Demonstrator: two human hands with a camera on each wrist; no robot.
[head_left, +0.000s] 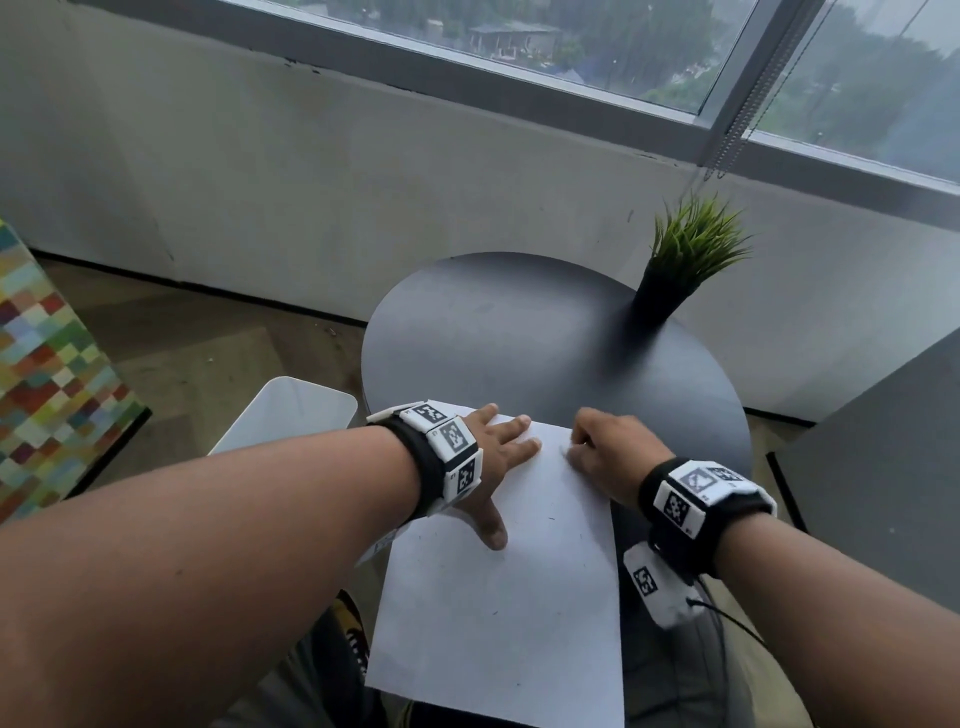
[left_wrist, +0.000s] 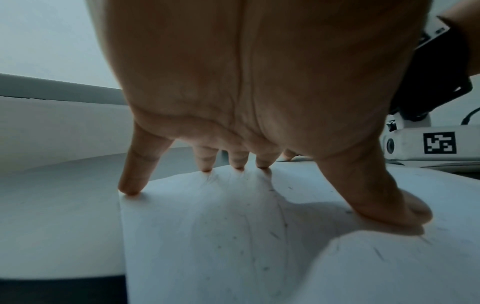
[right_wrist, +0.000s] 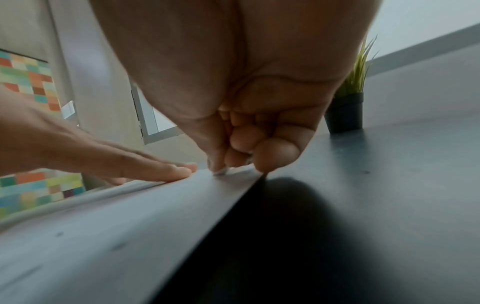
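A white sheet of paper (head_left: 498, 597) lies on the round black table (head_left: 519, 332), its near end hanging over the table's front edge. My left hand (head_left: 501, 460) rests on the sheet's far left part, fingers straight and spread, thumb pointing toward me. In the left wrist view the fingertips (left_wrist: 130, 189) press the paper (left_wrist: 233, 236), which ripples up near the thumb. My right hand (head_left: 587, 441) is curled at the sheet's far right corner. The right wrist view shows its thumb and fingertips (right_wrist: 275, 154) pinching that corner of the paper (right_wrist: 130, 226).
A small green plant in a black pot (head_left: 675, 275) stands at the table's far right. A white bin (head_left: 291, 410) sits on the floor to the left, beside a colourful chequered surface (head_left: 47, 374). A grey cabinet (head_left: 883, 467) stands at the right, under the window wall.
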